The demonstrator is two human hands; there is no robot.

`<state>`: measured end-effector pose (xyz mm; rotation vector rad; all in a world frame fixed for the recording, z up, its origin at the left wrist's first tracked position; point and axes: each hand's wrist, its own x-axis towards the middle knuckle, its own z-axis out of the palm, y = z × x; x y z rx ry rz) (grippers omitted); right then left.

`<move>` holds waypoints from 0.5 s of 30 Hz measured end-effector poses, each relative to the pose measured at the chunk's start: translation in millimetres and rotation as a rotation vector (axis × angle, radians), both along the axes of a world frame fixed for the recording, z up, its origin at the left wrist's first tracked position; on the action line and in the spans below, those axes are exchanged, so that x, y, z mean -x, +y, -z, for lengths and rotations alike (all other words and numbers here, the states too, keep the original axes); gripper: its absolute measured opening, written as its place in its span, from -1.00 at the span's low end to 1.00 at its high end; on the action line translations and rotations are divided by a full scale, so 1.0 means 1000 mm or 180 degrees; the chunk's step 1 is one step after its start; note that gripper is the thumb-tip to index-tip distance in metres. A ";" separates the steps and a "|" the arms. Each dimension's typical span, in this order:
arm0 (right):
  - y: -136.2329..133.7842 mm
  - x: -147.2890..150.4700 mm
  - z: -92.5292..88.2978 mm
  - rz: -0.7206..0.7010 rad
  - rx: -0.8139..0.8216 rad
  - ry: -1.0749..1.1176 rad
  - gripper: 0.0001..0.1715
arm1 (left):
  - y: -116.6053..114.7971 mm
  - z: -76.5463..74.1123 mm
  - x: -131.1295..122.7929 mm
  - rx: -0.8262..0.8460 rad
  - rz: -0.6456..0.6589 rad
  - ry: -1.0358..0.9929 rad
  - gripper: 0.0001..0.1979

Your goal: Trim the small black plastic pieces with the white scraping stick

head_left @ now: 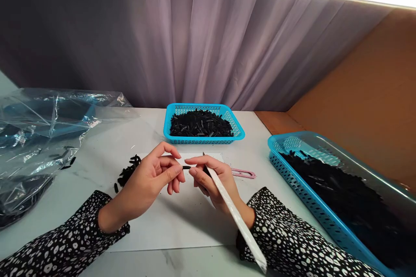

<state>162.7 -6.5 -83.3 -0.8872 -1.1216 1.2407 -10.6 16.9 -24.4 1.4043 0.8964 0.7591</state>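
Between the fingertips of my two hands is a small black strip, over the white sheet. My left hand pinches its left end with thumb and fingers. My right hand touches or pinches its other end with thumb and index finger. That hand also grips a long, slim tool with a white-wrapped handle, slanting back over the wrist; a dark pointed tip shows beyond the index finger. A small pile of black pieces lies just left of my left hand, partly hidden by it.
A blue basket of black pieces stands at the back. A larger blue basket of them, partly under clear plastic, is on the right. A clear plastic bag lies left. A pink slotted object sits behind my right hand on the white sheet.
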 end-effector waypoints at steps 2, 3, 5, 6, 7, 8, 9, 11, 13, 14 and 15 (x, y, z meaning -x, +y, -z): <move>0.000 0.000 -0.001 0.0080 -0.0045 -0.0110 -0.79 | 0.001 0.000 0.000 0.0031 0.0034 0.0005 -0.81; -0.001 0.000 -0.001 0.0098 -0.0054 -0.0129 -0.81 | 0.001 0.001 0.000 0.0041 0.0045 -0.0005 -0.80; -0.001 0.000 -0.002 0.0093 -0.0071 -0.0160 -0.81 | 0.001 0.001 0.000 0.0049 0.0066 -0.0030 -0.79; -0.001 0.000 -0.002 0.0080 -0.0077 -0.0175 -0.81 | 0.001 0.000 0.000 0.0053 0.0072 -0.0036 -0.79; -0.001 0.000 -0.002 0.0065 -0.0081 -0.0182 -0.81 | 0.000 0.000 0.000 0.0056 0.0076 -0.0036 -0.79; 0.000 0.000 -0.002 0.0052 -0.0085 -0.0182 -0.81 | 0.000 -0.001 -0.001 0.0062 0.0084 -0.0033 -0.79; 0.000 0.000 -0.002 0.0050 -0.0090 -0.0171 -0.82 | -0.001 -0.002 -0.001 0.0068 0.0096 -0.0020 -0.79; 0.000 0.000 -0.001 0.0074 -0.0079 -0.0156 -0.81 | 0.001 -0.003 -0.001 0.0044 0.0133 0.0069 -0.79; 0.000 0.000 -0.001 0.0109 -0.0003 -0.0141 -0.74 | 0.005 -0.004 0.002 -0.0175 0.0138 0.0431 -0.79; 0.000 0.000 -0.001 0.0113 0.0063 -0.0107 -0.69 | 0.008 -0.003 0.004 -0.0406 0.0122 0.0786 -0.79; 0.000 0.001 -0.001 0.0100 0.0140 -0.0050 -0.65 | 0.012 -0.001 0.007 -0.0720 0.0096 0.1214 -0.79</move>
